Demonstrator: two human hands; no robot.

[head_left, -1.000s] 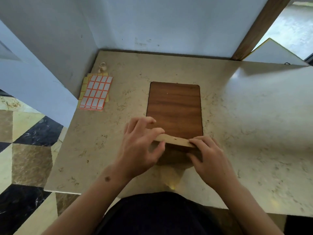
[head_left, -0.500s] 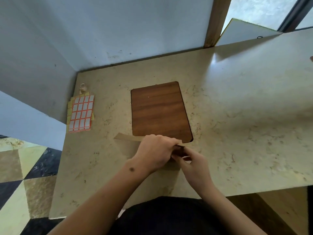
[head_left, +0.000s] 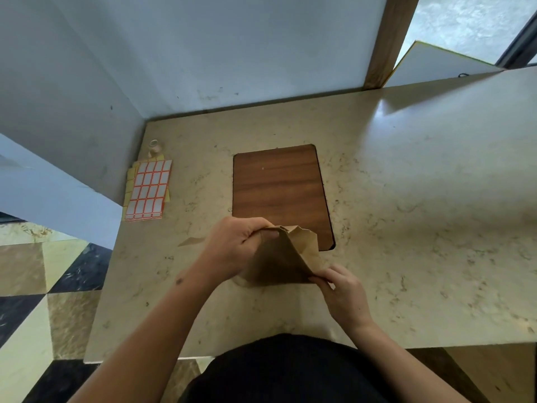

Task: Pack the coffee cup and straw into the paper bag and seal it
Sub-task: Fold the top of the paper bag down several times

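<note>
A brown paper bag (head_left: 283, 257) stands on the marble table (head_left: 421, 199), just in front of a wooden board (head_left: 280, 193). Its top is crumpled and pulled up. My left hand (head_left: 238, 245) grips the bag's upper left edge. My right hand (head_left: 343, 292) pinches the bag's lower right corner. No coffee cup or straw shows; the inside of the bag is hidden.
A sheet of orange-framed white labels (head_left: 148, 190) lies at the table's left edge, on yellow sheets. A small tape roll (head_left: 153, 146) stands behind it by the wall. A white panel (head_left: 436, 65) leans at the back right. The table's front edge is near my body.
The bag lay low with its folded top pressed under both hands; now its top is lifted and crumpled, my left hand raised on it and my right hand lower at its corner.
</note>
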